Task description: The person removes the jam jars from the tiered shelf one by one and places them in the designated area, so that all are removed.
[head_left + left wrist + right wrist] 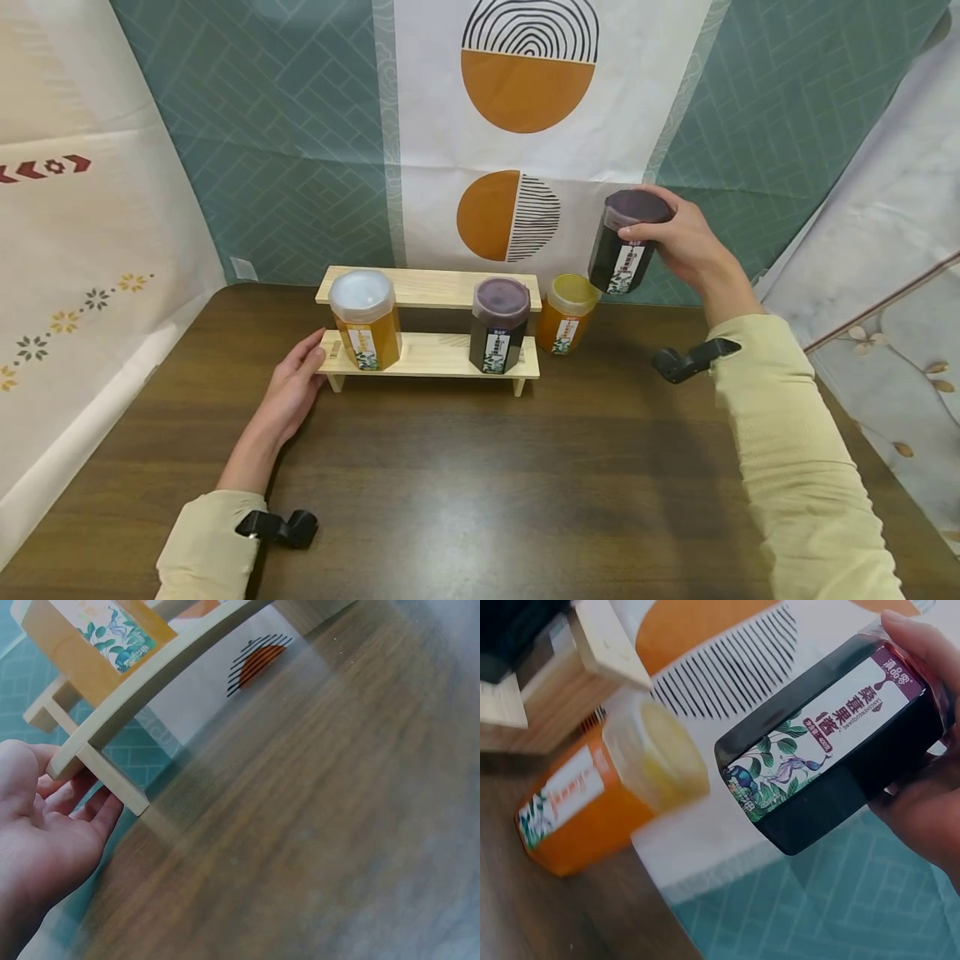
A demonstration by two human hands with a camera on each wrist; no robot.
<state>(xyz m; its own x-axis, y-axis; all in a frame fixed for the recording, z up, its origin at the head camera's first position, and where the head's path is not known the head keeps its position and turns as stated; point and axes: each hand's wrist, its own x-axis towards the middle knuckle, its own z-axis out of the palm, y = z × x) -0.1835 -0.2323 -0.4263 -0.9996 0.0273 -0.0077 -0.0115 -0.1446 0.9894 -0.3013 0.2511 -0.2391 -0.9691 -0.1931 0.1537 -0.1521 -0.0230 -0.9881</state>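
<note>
My right hand [686,242] grips a dark purple jam jar [624,250] near its lid and holds it in the air, slightly tilted; its white label faces the right wrist camera. Below and left of that jar, an orange jar with a yellow lid [567,317] stands on the table beside the rack. With my left hand [56,825] I hold the left end of the lower board of a two-step wooden rack [431,354], fingers under its edge. On that board stand an orange jar with a white lid [367,321] and a second dark jar [498,329].
The brown wooden table [465,475] carries the rack at its far side. Behind it hangs a patterned cloth [300,167], teal and white with orange half circles. Light cloths border the left and right sides. The rack's upper board [435,287] runs behind the jars.
</note>
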